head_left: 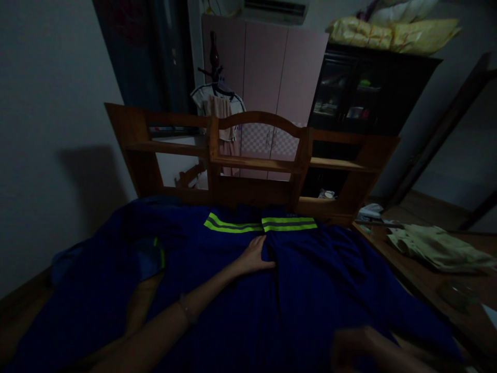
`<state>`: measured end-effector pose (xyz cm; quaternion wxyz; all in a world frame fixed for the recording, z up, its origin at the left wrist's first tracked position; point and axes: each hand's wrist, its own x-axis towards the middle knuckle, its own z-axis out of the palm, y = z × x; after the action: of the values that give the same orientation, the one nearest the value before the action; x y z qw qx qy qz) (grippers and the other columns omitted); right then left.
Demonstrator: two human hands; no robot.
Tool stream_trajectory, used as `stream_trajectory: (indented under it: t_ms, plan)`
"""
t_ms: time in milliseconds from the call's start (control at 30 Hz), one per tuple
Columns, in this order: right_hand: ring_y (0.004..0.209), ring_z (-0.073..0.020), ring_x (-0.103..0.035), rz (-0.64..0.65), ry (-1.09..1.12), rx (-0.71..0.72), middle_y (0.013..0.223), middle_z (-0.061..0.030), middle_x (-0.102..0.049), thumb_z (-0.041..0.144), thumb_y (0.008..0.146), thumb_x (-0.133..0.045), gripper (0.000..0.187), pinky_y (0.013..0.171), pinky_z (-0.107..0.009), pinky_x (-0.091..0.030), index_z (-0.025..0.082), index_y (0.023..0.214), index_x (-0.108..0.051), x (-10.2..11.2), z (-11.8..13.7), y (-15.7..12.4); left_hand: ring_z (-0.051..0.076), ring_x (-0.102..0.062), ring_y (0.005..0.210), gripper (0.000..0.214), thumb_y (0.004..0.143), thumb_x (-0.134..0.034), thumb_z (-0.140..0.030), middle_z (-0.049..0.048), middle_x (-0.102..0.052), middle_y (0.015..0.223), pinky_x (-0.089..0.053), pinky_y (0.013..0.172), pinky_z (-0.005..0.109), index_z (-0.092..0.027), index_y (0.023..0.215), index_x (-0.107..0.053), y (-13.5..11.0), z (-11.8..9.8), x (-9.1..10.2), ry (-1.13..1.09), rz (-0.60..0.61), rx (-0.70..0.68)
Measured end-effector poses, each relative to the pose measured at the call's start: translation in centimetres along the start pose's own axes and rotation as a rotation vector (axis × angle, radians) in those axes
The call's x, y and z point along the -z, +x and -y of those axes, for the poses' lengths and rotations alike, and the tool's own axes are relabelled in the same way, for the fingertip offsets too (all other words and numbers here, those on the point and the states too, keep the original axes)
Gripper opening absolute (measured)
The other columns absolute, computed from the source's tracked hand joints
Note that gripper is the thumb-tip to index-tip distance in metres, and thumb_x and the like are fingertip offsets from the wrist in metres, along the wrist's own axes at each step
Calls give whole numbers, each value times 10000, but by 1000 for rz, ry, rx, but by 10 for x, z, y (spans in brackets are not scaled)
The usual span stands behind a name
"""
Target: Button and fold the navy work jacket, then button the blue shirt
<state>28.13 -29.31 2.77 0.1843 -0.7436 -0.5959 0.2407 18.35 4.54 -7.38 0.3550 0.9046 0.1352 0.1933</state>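
Note:
A dark blue work garment (pixel 295 290) with yellow-green reflective stripes (pixel 260 224) lies spread out in front of me. My left hand (pixel 254 257) reaches far forward and rests flat on the cloth just below the stripes, with its fingers stretched out along a fold. A thin band sits on that wrist. My right hand (pixel 363 351) hovers low over the near right part of the garment. It is dark and smeared, so its fingers cannot be made out.
A wooden headboard with shelves (pixel 252 163) stands at the far edge. Behind it are a pink wardrobe (pixel 279 72), a clothes rack (pixel 217 98) and a dark cabinet (pixel 361 88) with bundles on top. A beige cloth (pixel 435 246) lies on the wooden surface at right.

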Motion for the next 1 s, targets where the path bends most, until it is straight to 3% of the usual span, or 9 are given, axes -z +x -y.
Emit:
stream_trajectory:
  t_ms: [133,267,400,533,633,733,833,1000]
  plan:
    - [768,-179,-622,-32,235,34,805,-44,-661,482,909,-430,359,700,-259,-471,204,830,-642,11,-1,68,342,-174,1393,1010,690,-629,-630,191,-230,1500,-197,1126,479,-117,1455,-213,-6,-4,-13,141,-20,31]
    - [709,-171,-617,-134,278,111,772,-33,-661,382,884,-504,256,641,-247,-451,170,885,-648,16,-13,135,327,-164,1400,952,764,-523,-665,200,-222,1502,-197,1131,454,-92,1453,-203,-15,-6,-16,245,-41,48]
    - [706,-170,-629,-93,282,138,800,-36,-673,269,842,-541,176,628,-242,-454,161,886,-673,12,-29,174,301,-93,1416,829,852,-412,-623,177,-154,1527,-161,1147,436,-100,1459,-199,-23,-5,-8,285,55,10]
    - [710,-162,-628,9,371,172,841,-38,-678,244,842,-537,183,636,-243,-470,161,912,-685,3,-45,191,293,-91,1418,798,844,-473,-589,133,-113,1543,-189,1141,445,-191,1470,-179,-27,-7,4,235,124,-45]
    - [753,-165,-622,-23,417,186,852,-39,-671,252,866,-525,191,669,-249,-475,170,923,-688,-4,-50,192,306,-279,1341,708,791,-617,-476,138,-287,1455,-311,1071,463,-222,1389,-336,-28,-18,5,196,-18,22]
    - [854,-170,-614,-59,382,263,933,-38,-659,216,870,-532,173,765,-261,-466,196,905,-700,-7,-48,188,264,-454,1137,409,760,-667,-277,93,-470,1205,-407,953,424,-226,1138,-518,-28,-33,0,206,-182,67]
    - [854,-162,-606,-72,353,305,966,-34,-644,201,867,-546,168,784,-259,-460,217,918,-705,-9,-45,185,225,-488,1006,214,772,-618,-174,47,-515,1041,-403,918,388,-235,967,-552,-29,-43,-4,202,-157,49]
    - [823,-150,-603,-109,298,319,952,-30,-636,175,868,-545,194,749,-242,-459,229,968,-702,-13,-42,183,209,-498,949,121,777,-602,-204,34,-540,945,-414,832,331,-224,892,-572,-29,-41,-4,107,-70,145]
